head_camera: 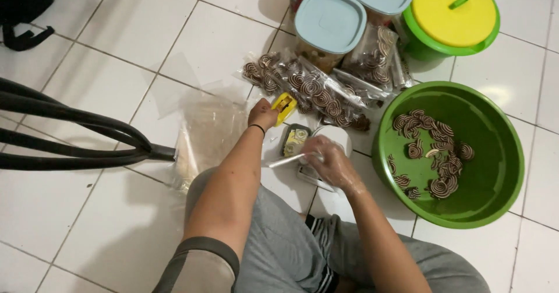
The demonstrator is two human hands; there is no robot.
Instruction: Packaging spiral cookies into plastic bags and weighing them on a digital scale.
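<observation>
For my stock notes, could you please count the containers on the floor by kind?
Green basin with spiral snacks: 1
Green bucket with yellow lid: 1
Clear tubs with pale blue lids: 3
Total: 5

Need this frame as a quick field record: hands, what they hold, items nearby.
left hand: grips a yellow tool
right hand: gloved in clear plastic, on a white stick over a small scale
green basin: holds spiral cookies
bagged cookies: lie on the tiled floor
behind: blue-lidded containers, green tub with yellow lid
left: empty clear bags
</observation>
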